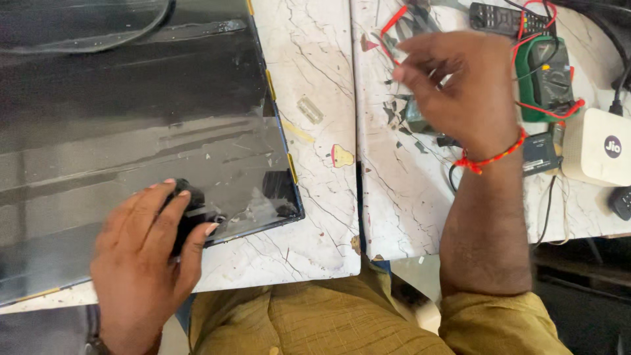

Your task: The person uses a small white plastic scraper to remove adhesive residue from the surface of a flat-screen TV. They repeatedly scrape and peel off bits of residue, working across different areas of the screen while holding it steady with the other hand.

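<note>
A large dark glossy panel lies flat on the white marble-patterned table, filling the left side. My left hand rests on the panel's near edge, fingers wrapped over a small black object. My right hand hovers over the right part of the table, fingers curled near a red probe lead; it is blurred and I cannot tell whether it pinches anything. A red thread bracelet circles that wrist.
A green multimeter with red wires sits at the far right, beside a black remote and a white box. A small dark module lies near my wrist. Small scraps litter the tabletop.
</note>
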Demonstrator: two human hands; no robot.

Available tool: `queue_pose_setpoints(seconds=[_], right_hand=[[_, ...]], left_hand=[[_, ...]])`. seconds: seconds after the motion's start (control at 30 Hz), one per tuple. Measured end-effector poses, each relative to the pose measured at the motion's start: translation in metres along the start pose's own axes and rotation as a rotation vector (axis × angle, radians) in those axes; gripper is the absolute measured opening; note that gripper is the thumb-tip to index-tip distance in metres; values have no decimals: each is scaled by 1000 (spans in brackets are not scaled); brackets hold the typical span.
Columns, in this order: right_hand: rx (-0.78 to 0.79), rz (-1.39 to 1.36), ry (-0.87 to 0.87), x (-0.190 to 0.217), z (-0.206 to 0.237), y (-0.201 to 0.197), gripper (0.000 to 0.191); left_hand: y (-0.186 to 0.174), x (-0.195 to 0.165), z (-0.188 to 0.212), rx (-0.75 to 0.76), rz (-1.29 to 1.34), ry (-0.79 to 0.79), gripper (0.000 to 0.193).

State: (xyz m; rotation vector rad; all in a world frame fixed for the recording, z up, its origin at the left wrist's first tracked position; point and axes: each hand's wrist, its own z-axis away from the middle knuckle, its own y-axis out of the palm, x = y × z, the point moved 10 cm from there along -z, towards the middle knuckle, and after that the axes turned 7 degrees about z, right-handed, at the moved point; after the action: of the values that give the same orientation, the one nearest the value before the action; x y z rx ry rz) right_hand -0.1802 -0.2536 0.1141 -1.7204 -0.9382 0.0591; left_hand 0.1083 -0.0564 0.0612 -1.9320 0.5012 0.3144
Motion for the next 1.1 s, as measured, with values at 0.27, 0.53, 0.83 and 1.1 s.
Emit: queue_pose_setpoints(seconds=[0.27, 0.53, 0.83, 1.1], right_hand=[[300, -73, 41, 46, -6, 103, 28], [237, 10, 88, 51, -6, 131, 36], [181, -104, 65, 52, -5, 145, 29], [276, -421, 298, 36, -6, 154, 25]], left_hand=[[19, 12, 24, 79, 24, 26, 52], [13, 26, 43, 54, 36, 43, 51], [8, 37, 56, 15, 53, 65, 52], [5, 40, 56, 1, 61, 75, 53]])
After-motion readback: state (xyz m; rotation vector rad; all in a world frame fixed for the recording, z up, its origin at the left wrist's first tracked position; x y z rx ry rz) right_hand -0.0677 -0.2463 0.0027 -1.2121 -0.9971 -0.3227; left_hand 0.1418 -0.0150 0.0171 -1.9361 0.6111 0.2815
